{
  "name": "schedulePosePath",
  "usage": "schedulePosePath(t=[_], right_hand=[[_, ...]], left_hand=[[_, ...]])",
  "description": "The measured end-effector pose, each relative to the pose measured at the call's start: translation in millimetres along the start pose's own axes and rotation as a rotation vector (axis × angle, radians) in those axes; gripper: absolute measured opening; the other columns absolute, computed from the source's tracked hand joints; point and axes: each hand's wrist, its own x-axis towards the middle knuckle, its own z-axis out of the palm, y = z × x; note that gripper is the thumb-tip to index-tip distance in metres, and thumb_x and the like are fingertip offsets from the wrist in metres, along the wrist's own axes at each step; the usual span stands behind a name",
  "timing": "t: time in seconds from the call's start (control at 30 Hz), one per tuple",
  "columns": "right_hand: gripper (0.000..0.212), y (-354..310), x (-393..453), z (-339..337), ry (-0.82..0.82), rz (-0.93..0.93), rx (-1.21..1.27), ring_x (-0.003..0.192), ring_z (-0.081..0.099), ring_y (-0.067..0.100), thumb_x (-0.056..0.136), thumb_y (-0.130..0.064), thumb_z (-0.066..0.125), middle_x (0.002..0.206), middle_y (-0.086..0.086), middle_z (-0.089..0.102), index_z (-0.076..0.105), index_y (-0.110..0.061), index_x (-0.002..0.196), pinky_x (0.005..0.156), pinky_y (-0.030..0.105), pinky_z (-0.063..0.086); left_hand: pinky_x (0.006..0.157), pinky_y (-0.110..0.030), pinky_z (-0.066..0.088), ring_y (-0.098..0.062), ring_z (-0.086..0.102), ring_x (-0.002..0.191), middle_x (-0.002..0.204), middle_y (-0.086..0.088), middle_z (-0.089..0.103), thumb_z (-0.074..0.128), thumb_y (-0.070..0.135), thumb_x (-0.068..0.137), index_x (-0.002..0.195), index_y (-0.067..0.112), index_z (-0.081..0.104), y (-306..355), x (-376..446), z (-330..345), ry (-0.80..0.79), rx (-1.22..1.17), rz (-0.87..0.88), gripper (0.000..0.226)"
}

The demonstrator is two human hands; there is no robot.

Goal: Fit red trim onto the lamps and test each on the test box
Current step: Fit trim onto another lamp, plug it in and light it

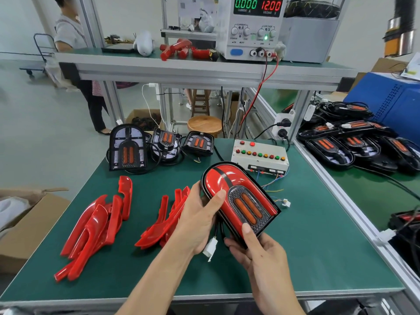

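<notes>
While only the head view is given, it shows the whole bench. Head view: the lamp (238, 201), already wearing red trim on both flanks, is held tilted above the green table (318, 246), just in front of the test box (260, 155). The left hand (200, 221) grips its left edge, thumb pressed on the glossy trim; the right hand (256, 253) grips the lower end, thumb laid on the grey centre panel, fingers curled beneath. Its wires and white connector (210, 247) hang free between the wrists, not plugged in. Judged by appearance, the lamp is a light, rigid plastic shell; the polished trim looks slippery and easily scratched, so the black rim is the safer hold, and the dangling lead should not be pulled. Loose trim pieces (97, 226) lie in two heaps to the left; untrimmed lamps (163, 144) wait along the far edge. Both forearms reach forward from below, wrists turned inward toward each other.
</notes>
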Motion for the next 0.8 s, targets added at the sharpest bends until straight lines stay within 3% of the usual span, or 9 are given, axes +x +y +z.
schedulePosePath(t=[0.43, 0.5, 0.6, 0.8], right_hand=[[0.044, 2.6, -2.5, 1.3, 0.012, -0.084, -0.068, 0.084, 0.077, 0.038, 0.072, -0.032, 0.077, 0.098, 0.012, 0.079, 0.073, -0.007, 0.108, 0.068, 0.027, 0.062], [0.039, 3.2, -3.5, 2.1, 0.020, -0.123, -0.082, 0.083, 0.078, 0.037, 0.074, -0.029, 0.078, 0.098, 0.010, 0.080, 0.074, -0.009, 0.108, 0.068, 0.027, 0.062], [0.023, 5.8, -4.0, 4.2, 0.021, -0.153, -0.134, 0.081, 0.078, 0.035, 0.085, -0.018, 0.077, 0.094, 0.011, 0.080, 0.075, -0.009, 0.106, 0.066, 0.025, 0.061], [0.013, 11.9, -7.2, 7.7, 0.023, -0.192, -0.225, 0.078, 0.078, 0.030, 0.090, -0.011, 0.075, 0.089, 0.009, 0.080, 0.075, -0.010, 0.102, 0.066, 0.023, 0.060]], left_hand=[[0.104, -0.044, 0.054, -0.030, 0.065, 0.123, 0.129, -0.014, 0.069, 0.068, 0.018, 0.089, 0.136, 0.008, 0.053, 5.3, -8.2, -3.0, -0.030, -0.095, 0.020, 0.051], [0.106, -0.043, 0.052, -0.028, 0.062, 0.127, 0.133, -0.013, 0.067, 0.063, 0.022, 0.094, 0.138, 0.009, 0.053, 4.9, -8.8, -3.2, -0.051, -0.147, 0.012, 0.047], [0.097, -0.036, 0.056, -0.025, 0.062, 0.128, 0.136, -0.011, 0.066, 0.055, 0.035, 0.099, 0.141, 0.014, 0.052, 6.5, -9.3, -2.6, -0.053, -0.219, -0.029, 0.047], [0.100, -0.048, 0.056, -0.030, 0.069, 0.117, 0.125, -0.015, 0.072, 0.064, 0.033, 0.089, 0.131, 0.011, 0.061, 2.0, -9.5, -2.9, 0.070, -0.180, 0.000, 0.048]])
